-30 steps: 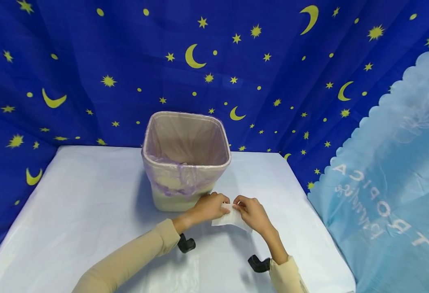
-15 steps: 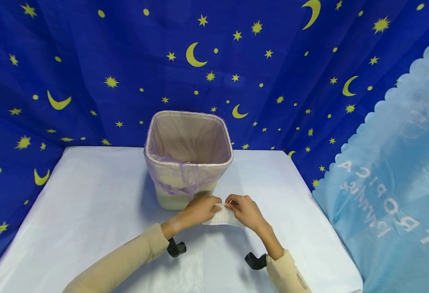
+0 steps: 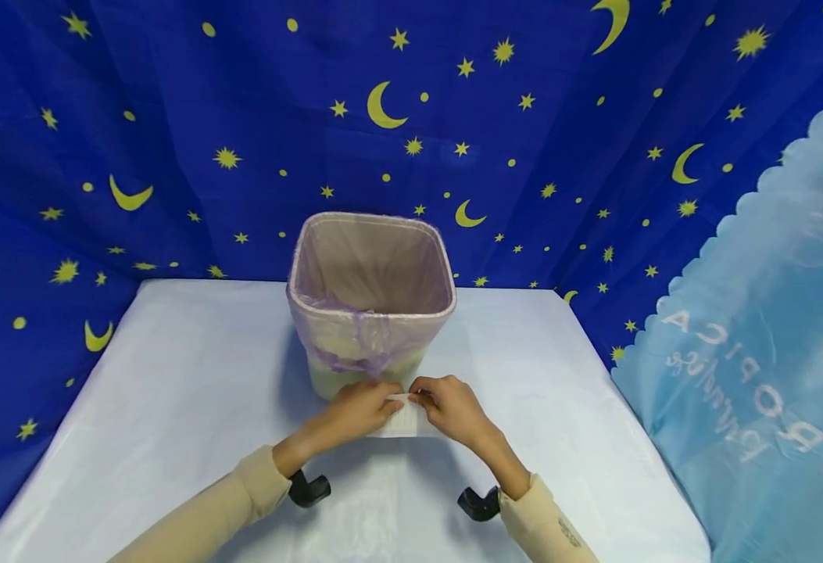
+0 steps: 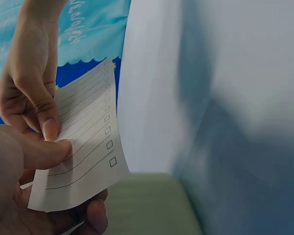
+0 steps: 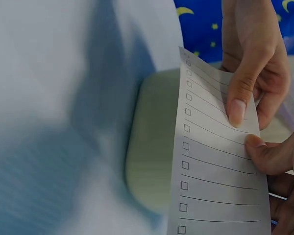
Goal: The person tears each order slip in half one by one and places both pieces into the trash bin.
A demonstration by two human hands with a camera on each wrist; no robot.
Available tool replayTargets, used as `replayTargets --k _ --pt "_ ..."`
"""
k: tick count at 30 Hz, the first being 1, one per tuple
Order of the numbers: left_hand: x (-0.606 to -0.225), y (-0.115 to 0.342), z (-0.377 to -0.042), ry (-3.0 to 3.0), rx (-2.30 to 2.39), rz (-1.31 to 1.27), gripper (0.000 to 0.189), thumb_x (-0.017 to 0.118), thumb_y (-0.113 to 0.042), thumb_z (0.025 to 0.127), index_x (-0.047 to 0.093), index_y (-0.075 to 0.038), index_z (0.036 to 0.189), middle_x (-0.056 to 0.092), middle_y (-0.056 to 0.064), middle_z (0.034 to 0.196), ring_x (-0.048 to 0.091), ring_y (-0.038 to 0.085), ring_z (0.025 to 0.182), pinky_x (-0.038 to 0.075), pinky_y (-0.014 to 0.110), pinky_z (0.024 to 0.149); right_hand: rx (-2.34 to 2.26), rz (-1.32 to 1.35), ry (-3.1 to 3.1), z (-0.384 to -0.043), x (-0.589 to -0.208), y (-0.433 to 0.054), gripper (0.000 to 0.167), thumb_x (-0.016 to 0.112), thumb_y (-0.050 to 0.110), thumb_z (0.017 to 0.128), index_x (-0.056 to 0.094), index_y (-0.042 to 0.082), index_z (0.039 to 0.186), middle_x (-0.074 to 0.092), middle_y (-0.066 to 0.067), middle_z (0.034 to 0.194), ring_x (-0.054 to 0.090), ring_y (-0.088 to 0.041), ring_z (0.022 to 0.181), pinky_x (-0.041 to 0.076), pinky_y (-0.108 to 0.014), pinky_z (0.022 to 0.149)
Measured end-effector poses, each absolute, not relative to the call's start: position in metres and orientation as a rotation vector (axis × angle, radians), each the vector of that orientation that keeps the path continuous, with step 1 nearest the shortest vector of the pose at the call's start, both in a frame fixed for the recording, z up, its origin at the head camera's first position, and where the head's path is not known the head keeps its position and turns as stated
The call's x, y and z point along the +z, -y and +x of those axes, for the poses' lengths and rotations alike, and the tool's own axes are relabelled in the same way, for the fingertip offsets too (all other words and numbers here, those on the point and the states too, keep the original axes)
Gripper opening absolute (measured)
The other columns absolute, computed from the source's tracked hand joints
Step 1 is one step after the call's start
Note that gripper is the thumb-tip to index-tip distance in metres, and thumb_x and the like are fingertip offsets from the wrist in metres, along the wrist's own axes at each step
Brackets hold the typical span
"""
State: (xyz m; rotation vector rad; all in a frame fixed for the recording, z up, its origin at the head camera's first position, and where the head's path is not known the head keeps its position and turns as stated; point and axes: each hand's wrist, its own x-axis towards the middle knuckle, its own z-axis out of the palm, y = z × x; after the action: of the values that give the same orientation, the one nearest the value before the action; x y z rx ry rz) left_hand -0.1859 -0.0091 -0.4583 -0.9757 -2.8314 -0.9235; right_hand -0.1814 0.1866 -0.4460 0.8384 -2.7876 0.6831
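Note:
Both hands pinch one white sheet of checklist paper, printed with ruled lines and a column of small boxes. My left hand grips it along one long edge, thumb on the printed face, in front of the bin. Close beside it, my right hand pinches the same edge, and the two thumbs nearly meet in the wrist views. In the left wrist view the paper bends slightly and looks whole. Behind the hands stands a pale green bin with a translucent purple liner folded over its rim and knotted at the front.
A white-covered table bears the bin. Dark blue cloth with yellow moons and stars hangs at the back and sides. A light blue lettered cloth hangs at the right. Black curved pieces sit by both wrists.
Both hands have moved left with the paper, now in front of the bin. The paper has turned more level, and the head view has shifted slightly.

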Motion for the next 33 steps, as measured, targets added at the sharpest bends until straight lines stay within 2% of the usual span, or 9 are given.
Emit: replayTargets --k 8,14,18,21,27,33 --pt "-0.442 0.027 -0.178 2.803 -0.797 -1.001 0.012 0.066 -0.025 0.093 0.064 -0.019 0.083 0.049 -0.009 0.06 0.048 0.007 0.057 0.036 0.025 0.049 0.654 0.957 2.748 -0.179 -0.43 -0.169 0.008 0.067 0.014 0.092 0.074 0.016 0.089 0.072 0.007 0.079 0.06 -0.003 0.063 0.048 -0.022 0.06" --pt "-0.428 0.04 -0.169 2.768 -0.785 -0.988 0.01 0.066 -0.024 0.093 0.069 -0.019 0.085 0.058 -0.008 0.067 0.055 0.009 0.063 0.038 0.025 0.051 0.627 1.03 2.695 -0.175 -0.42 -0.161 0.009 0.065 0.015 0.094 0.073 0.017 0.09 0.069 0.01 0.076 0.052 -0.001 0.06 0.046 -0.022 0.058" --pt "-0.416 0.049 -0.164 2.749 -0.777 -0.976 0.009 0.066 -0.024 0.093 0.073 -0.019 0.092 0.058 -0.01 0.066 0.05 0.005 0.059 0.037 0.022 0.049 0.608 1.131 2.577 -0.174 -0.416 -0.158 0.01 0.062 0.016 0.095 0.071 0.017 0.091 0.065 0.01 0.073 0.048 0.0 0.059 0.043 -0.02 0.057" --pt "-0.408 0.052 -0.161 2.72 -0.765 -0.983 0.009 0.066 -0.024 0.093 0.074 -0.019 0.094 0.052 -0.011 0.059 0.044 0.003 0.053 0.035 0.022 0.046 0.576 1.185 2.484 -0.172 -0.412 -0.157 0.009 0.061 0.014 0.095 0.069 0.017 0.09 0.061 0.011 0.069 0.046 -0.001 0.058 0.041 -0.02 0.055" --pt "-0.397 0.054 -0.156 2.682 -0.659 -0.956 0.008 0.067 -0.027 0.092 0.07 -0.022 0.087 0.042 -0.013 0.054 0.04 0.002 0.049 0.032 0.022 0.044 0.491 1.208 2.409 -0.17 -0.401 -0.152 0.009 0.062 0.014 0.094 0.063 0.017 0.086 0.051 0.011 0.063 0.04 -0.002 0.055 0.038 -0.022 0.052" --pt "-0.39 0.055 -0.152 2.624 -0.638 -0.955 0.024 0.066 -0.027 0.093 0.058 -0.021 0.072 0.033 -0.012 0.052 0.032 0.002 0.046 0.025 0.021 0.042 0.408 1.238 2.381 -0.168 -0.388 -0.149 0.008 0.062 0.013 0.092 0.061 0.017 0.085 0.046 0.009 0.06 0.04 -0.005 0.054 0.039 -0.026 0.051"
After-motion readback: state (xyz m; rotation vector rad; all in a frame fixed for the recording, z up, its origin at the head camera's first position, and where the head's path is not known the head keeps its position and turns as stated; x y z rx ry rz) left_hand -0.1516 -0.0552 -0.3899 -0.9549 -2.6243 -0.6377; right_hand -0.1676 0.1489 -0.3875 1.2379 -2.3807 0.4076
